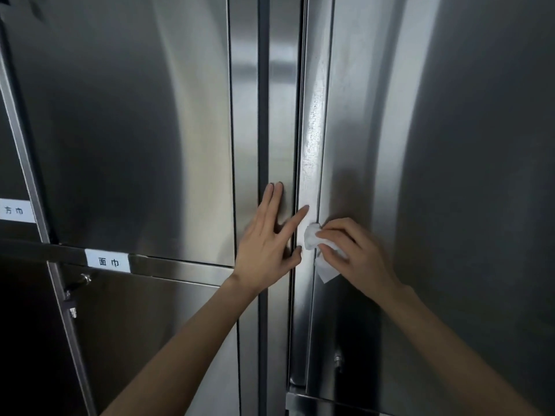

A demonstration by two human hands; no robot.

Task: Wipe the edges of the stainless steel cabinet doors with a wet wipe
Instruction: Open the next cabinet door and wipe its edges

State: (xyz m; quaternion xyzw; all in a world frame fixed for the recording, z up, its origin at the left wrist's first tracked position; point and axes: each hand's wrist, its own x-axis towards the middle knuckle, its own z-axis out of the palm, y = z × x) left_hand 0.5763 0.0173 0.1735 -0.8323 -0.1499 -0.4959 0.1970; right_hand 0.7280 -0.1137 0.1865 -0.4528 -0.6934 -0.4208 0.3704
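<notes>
Your right hand (357,250) pinches the bunched wet wipe (312,240) against the right door edge (312,145), about mid-height. Your left hand (267,244) lies flat, fingers spread, bracing the centre post (282,85). Keep pressure even, run straight along the strip, and overlap the streaks.

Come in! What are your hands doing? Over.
Left hand flat on stainless steel cabinet front. Right hand holds crumpled white wet wipe on door edge. Nothing blocking.
</notes>
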